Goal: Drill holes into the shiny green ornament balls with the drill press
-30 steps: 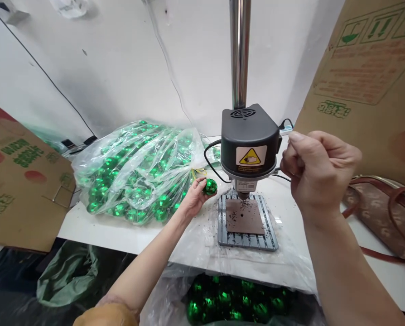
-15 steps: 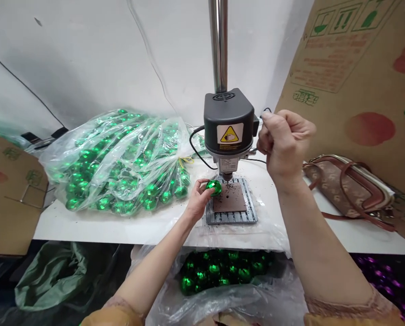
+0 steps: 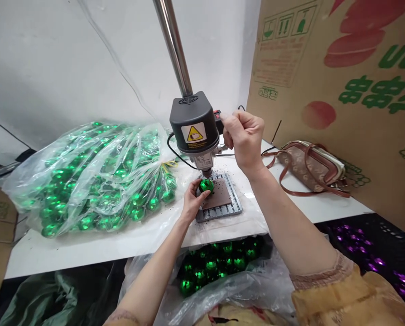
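My left hand (image 3: 193, 199) pinches a shiny green faceted ball (image 3: 206, 185) between thumb and fingers. The ball sits right under the chuck (image 3: 207, 173) of a small black drill press (image 3: 192, 120), above a brown pad (image 3: 221, 194) on the grey slotted base (image 3: 235, 206). Whether the drill bit touches the ball cannot be made out. At the machine's right side my right hand (image 3: 245, 140) is closed in a fist around the drill press handle, which is mostly hidden by the fingers. Dark shavings lie scattered over the pad and base.
A tied clear bag (image 3: 97, 181) of green balls lies left of the drill press. Below the table edge, more green balls (image 3: 216, 265) fill an open plastic bag. A brown handbag (image 3: 311, 165) and large carton (image 3: 325, 90) stand right; purple balls (image 3: 359, 244) show lower right.
My left hand has brought the green ball rightward from beside the bag to under the drill chuck. My right fist stays at the machine's side. The camera view has swung right.
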### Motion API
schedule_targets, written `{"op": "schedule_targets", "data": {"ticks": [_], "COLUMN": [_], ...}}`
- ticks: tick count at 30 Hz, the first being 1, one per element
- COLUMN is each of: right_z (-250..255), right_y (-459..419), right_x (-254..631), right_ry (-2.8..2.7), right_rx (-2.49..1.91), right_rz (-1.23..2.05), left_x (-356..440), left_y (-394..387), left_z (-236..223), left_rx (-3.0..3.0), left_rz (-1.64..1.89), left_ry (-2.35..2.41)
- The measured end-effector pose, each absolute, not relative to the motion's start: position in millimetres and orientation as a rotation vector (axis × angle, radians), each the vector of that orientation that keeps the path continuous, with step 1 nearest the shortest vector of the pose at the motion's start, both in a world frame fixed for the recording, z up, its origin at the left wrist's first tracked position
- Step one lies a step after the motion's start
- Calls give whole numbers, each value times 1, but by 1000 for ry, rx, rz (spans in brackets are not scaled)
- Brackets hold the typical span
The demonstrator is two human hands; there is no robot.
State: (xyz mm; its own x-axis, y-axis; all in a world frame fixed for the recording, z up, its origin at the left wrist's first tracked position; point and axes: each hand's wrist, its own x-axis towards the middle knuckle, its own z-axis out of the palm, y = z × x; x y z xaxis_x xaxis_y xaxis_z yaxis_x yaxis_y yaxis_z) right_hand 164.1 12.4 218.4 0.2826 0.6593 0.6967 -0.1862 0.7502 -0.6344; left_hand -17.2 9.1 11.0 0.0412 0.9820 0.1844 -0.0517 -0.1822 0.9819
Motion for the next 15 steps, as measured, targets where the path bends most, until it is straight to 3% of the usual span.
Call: {"op": "schedule_targets", "data": {"ticks": [15], "right_z": [218], "right_y": [13], "right_x": [164], "right_ry": [-1152], "right_rx": [-429], "right_rz": [593], "left_x": [-8], "left_y": [1], "left_z": [14], "left_rx": [1649], "left_rz": [1226], "left_ry": [1090]}}
